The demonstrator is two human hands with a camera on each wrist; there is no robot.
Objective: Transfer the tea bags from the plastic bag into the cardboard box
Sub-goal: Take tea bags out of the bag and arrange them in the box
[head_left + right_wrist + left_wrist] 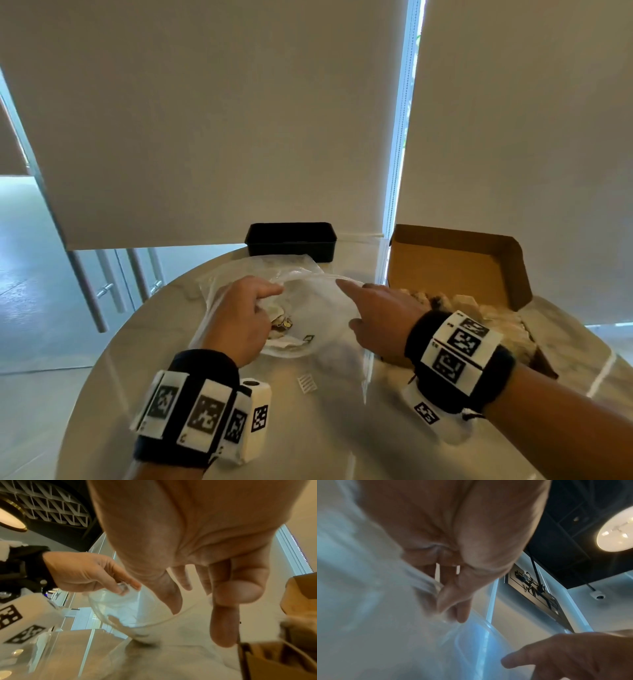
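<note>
left hand (pixel 239 322) fingers pinch plastic bag (pixel 318 318) rim | right hand (pixel 380 318) loose, empty | risk: rim slips, tea bags (pixel 282 325) beneath fingers spill on desk (pixel 308 428)

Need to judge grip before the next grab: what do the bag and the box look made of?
Bag: thin clear plastic film, glossy, wrinkled, contents visible through it; the left hand pinches its rim. Box: brown corrugated cardboard, matte, with folded flaps. Both probably light.
</note>
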